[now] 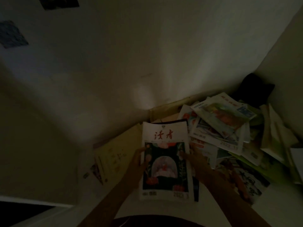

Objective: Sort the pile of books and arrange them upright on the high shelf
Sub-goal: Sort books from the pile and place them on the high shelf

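Note:
I hold a white magazine (165,161) with red characters on top and a dark floral picture, its cover facing me. My left hand (139,158) grips its left edge with the thumb on the cover. On the right edge my right hand (191,158) grips it likewise. More thin books seem to lie stacked beneath it. A loose pile of books and magazines (219,126) lies to the right. Several yellowish books (113,154) lean to the left of the magazine. The scene is very dim.
A pale wall (114,63) fills the upper view, with dark pictures (11,35) at top left. A dark object (255,89) sits in the corner behind the pile. A white ledge (32,200) runs along the lower left.

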